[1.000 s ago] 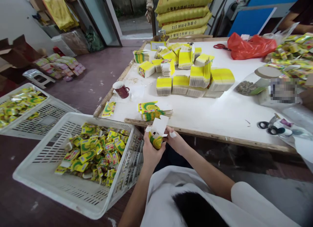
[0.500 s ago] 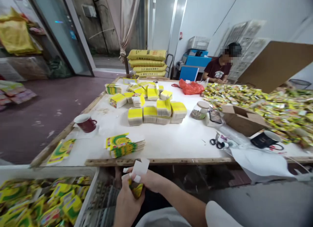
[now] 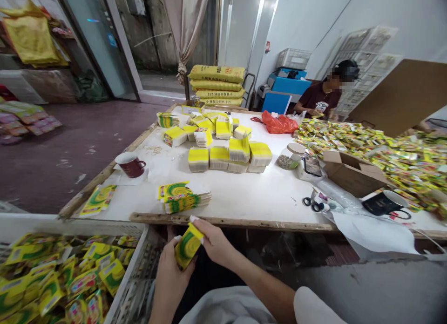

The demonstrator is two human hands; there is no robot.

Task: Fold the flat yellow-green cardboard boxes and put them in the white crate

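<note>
My left hand (image 3: 170,273) is closed around the lower part of a small yellow-and-green box (image 3: 187,246), gripping it from beneath. My right hand (image 3: 214,244) grips the same box at its upper end, fingertips pressed on the top edge. The box is tilted and held between both hands, below the near wooden edge of the surface (image 3: 244,198).

Just left of my left hand stands a white crate (image 3: 136,286), full of boxes of the same print. Directly ahead of my hands, a stack of flat printed cartons (image 3: 181,200) lies near the surface's edge. Further ahead and to the left is a red mug (image 3: 131,165). Ahead and to the right lie scissors (image 3: 312,204). Well beyond, bundles of yellow-topped card (image 3: 226,156) stand together.
</note>
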